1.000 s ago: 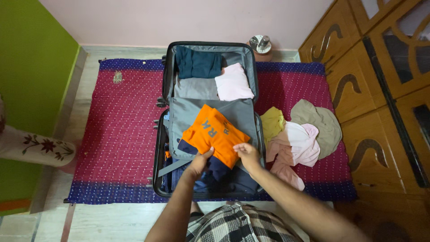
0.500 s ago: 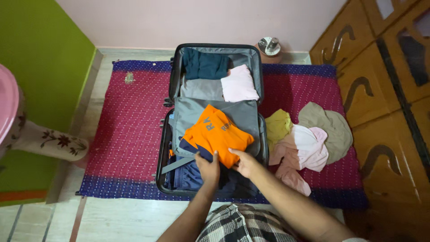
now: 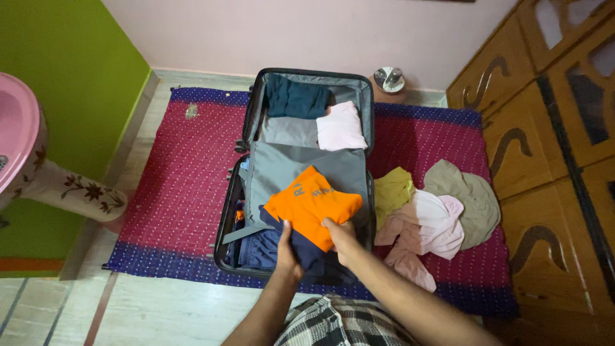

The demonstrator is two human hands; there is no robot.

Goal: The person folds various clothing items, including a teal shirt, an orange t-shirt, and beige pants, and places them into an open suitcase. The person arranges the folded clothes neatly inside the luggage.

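Observation:
An open black suitcase (image 3: 253,102) lies on a red and blue mat (image 3: 179,186). Its far half holds folded clothes: a dark teal piece (image 3: 296,98), a grey one (image 3: 288,131) and a pale pink one (image 3: 341,126). A grey divider flap (image 3: 301,165) covers part of the near half. On it rests a folded orange and navy shirt (image 3: 312,204). My left hand (image 3: 288,251) grips the shirt's near navy edge. My right hand (image 3: 339,237) holds its near orange corner. Dark blue clothes (image 3: 262,248) lie below in the near half.
A loose pile of yellow, pink and beige clothes (image 3: 435,205) lies on the mat right of the suitcase. A wooden wardrobe (image 3: 544,128) stands along the right. A pink pedestal basin (image 3: 38,166) is at the left by a green wall. A small round stool (image 3: 388,80) is behind the suitcase.
Both hands have pulled the orange shirt slightly nearer and flatter over the near half of the suitcase. The camera view has shifted left, showing more of the pink basin.

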